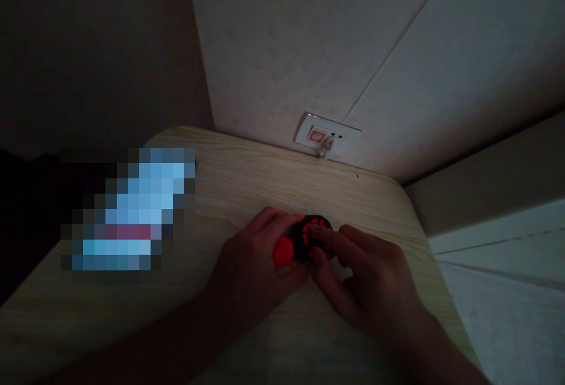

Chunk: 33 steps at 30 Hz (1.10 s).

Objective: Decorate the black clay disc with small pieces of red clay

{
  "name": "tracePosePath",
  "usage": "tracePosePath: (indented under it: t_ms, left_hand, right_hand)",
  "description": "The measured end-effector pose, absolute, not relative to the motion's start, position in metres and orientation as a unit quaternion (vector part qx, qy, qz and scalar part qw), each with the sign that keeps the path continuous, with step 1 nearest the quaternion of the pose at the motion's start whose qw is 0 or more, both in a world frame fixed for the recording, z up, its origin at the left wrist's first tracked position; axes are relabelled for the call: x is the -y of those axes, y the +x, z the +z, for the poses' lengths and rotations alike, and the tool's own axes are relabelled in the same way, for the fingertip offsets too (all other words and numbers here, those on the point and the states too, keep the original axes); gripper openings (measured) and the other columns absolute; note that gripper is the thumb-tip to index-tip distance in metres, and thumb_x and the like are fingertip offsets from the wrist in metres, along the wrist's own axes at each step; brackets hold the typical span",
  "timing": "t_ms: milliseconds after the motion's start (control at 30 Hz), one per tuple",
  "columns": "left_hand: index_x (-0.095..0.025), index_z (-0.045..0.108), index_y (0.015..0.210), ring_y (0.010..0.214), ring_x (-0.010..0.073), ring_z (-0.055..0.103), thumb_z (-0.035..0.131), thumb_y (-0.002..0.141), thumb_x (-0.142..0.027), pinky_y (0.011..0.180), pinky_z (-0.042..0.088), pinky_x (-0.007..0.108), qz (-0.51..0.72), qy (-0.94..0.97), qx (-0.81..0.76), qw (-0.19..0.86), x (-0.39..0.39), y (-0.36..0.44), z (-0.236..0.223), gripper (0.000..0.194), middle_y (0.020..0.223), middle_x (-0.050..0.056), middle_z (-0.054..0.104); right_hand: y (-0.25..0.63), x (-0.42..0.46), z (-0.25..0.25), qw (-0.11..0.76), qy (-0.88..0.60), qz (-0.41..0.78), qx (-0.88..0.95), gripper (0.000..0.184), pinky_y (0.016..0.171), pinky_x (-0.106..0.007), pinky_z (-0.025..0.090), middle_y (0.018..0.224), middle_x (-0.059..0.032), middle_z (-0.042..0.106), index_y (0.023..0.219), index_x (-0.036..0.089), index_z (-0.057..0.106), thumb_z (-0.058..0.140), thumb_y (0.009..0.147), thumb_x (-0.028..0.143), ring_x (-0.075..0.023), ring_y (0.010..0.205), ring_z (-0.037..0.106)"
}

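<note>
Between my hands is a small black-and-red object (301, 246), with a round black face bearing red segments on its right and a plain red part on its left. Its exact kind does not show in the dim light. My left hand (252, 251) is closed around the left side, fingers over the top edge and thumb along the bottom. From the right, my right hand (367, 273) grips the round face, its index finger on the red segments and its thumb at the lower edge. The fingers cover part of the face.
Under my hands is a pale wood-grain table (229, 173) with rounded corners. A bright pixelated screen-like object (132, 208) lies at its left. On the wall behind, a socket plate (304, 129) holds a clear plug (325, 146). White panels (498, 220) stand at the right.
</note>
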<state>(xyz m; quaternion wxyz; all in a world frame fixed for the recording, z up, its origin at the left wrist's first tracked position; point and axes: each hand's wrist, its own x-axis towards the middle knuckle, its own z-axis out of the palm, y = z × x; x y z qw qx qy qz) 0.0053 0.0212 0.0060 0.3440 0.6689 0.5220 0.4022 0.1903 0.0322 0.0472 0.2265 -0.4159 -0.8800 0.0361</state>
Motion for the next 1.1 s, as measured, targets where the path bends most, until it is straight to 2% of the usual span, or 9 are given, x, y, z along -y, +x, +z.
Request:
tracePosePath:
  t_ms: [367, 600, 800, 1100]
  left_hand:
    - [-0.024, 0.067, 0.12, 0.101, 0.023, 0.069, 0.077, 0.076, -0.016, 0.089, 0.058, 0.038, 0.398, 0.668, -0.523, 0.349, -0.023, 0.006, 0.005, 0.046, 0.114, 0.003, 0.069]
    - [-0.024, 0.066, 0.119, 0.102, 0.0239, 0.069, 0.079, 0.074, -0.016, 0.09, 0.058, 0.039, 0.401, 0.671, -0.524, 0.339, -0.021, 0.006, 0.003, 0.048, 0.116, 0.004, 0.069]
    - [-0.024, 0.067, 0.121, 0.104, 0.0232, 0.069, 0.079, 0.075, -0.017, 0.092, 0.057, 0.039, 0.398, 0.668, -0.526, 0.346, -0.022, 0.006, 0.003, 0.048, 0.117, 0.003, 0.069]
    - [-0.021, 0.068, 0.121, 0.103, 0.0231, 0.069, 0.079, 0.074, -0.015, 0.091, 0.057, 0.039, 0.397, 0.665, -0.529, 0.347, -0.021, 0.007, 0.006, 0.049, 0.115, 0.004, 0.069]
  right_hand:
    - [0.195, -0.033, 0.048, 0.203, -0.412, 0.024, 0.888, 0.025, 0.048, -0.025, 0.044, 0.071, -0.0022, 0.064, 0.111, 0.014, 0.073, 0.058, 0.094, 0.026, -0.0128, 0.052, 0.057]
    - [0.201, -0.029, 0.046, 0.23, -0.412, 0.036, 0.881, 0.024, 0.044, -0.023, 0.04, 0.067, -0.0011, 0.062, 0.111, 0.012, 0.073, 0.059, 0.095, 0.022, -0.0106, 0.047, 0.053]
    - [0.2, -0.027, 0.045, 0.243, -0.391, -0.003, 0.888, 0.021, 0.046, -0.026, 0.041, 0.063, -0.0003, 0.06, 0.107, 0.012, 0.075, 0.062, 0.094, 0.022, -0.0127, 0.048, 0.054]
    - [0.2, -0.027, 0.044, 0.258, -0.373, 0.004, 0.891, 0.021, 0.048, -0.026, 0.041, 0.064, -0.0004, 0.062, 0.108, 0.012, 0.074, 0.063, 0.092, 0.019, -0.0123, 0.05, 0.054]
